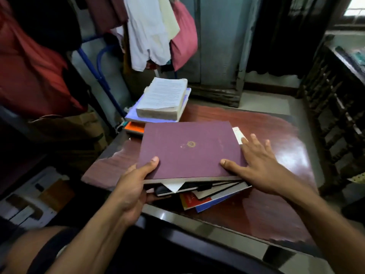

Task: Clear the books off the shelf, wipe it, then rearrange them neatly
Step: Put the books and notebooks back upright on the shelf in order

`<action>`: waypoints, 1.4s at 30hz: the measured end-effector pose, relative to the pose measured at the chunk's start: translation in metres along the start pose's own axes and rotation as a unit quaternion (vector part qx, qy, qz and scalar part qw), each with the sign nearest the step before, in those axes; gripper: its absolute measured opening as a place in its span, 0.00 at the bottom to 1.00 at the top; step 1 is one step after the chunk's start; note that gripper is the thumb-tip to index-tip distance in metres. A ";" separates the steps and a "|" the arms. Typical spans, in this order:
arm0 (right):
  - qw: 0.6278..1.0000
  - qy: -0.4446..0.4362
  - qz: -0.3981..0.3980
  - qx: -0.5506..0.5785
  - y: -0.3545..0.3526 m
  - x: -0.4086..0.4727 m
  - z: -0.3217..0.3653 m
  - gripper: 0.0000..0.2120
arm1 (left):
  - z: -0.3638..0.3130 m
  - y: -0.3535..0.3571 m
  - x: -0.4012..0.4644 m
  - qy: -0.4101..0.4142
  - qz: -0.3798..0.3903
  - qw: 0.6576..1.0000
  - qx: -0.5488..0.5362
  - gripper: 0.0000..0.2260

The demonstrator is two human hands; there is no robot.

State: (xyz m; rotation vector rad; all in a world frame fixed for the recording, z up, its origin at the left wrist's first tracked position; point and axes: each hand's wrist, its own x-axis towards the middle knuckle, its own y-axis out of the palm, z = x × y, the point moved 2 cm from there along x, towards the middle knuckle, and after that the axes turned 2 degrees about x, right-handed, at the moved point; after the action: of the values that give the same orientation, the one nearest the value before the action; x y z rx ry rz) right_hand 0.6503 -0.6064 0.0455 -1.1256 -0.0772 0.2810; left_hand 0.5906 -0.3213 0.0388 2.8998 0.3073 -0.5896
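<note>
Desk: a reddish-brown wooden top with a worn, peeling left edge is carrying two heaps of books; its right half is showing glare.
Hanging clothes: white, cream, pink and dark red garments are hanging beyond the desk's far left corner, apart from the books.
Near stack: a loose, fanned pile is lying at the desk's near edge, left of centre, its lowest books sticking out toward the near edge.
Maroon book: a large hardcover with a small gold emblem is lying flat on top of the near stack, covering most of it.
Far stack: a second pile is sitting at the desk's far left corner, just beyond the maroon book.
Thick book: a fat, coverless volume with a printed page facing up is topping the far stack, resting on a pale lavender book; an orange book is peeking out lowest.
Left hand: it is gripping the near left corner of the near stack, thumb lying on the maroon cover and fingers curling beneath the pile.
Right hand: it is pressing flat against the stack's right side, fingers spread and straight, thumb resting on the maroon cover near its near right corner.
Red and blue books: these thin covers are jutting out at the bottom of the near stack.
White paper: a corner is poking out just under the maroon book at the near edge.
</note>
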 end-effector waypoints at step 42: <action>0.834 -0.524 0.172 -0.006 0.304 -0.027 0.626 0.25 | 0.083 -0.467 -0.258 0.091 -0.685 0.714 -0.114 0.16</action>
State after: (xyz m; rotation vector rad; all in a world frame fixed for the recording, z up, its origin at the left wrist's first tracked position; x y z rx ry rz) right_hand 0.4421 0.0576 0.0453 -0.8749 -0.8568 1.2099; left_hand 0.2187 0.0694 0.0101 1.9527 2.3766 -0.3036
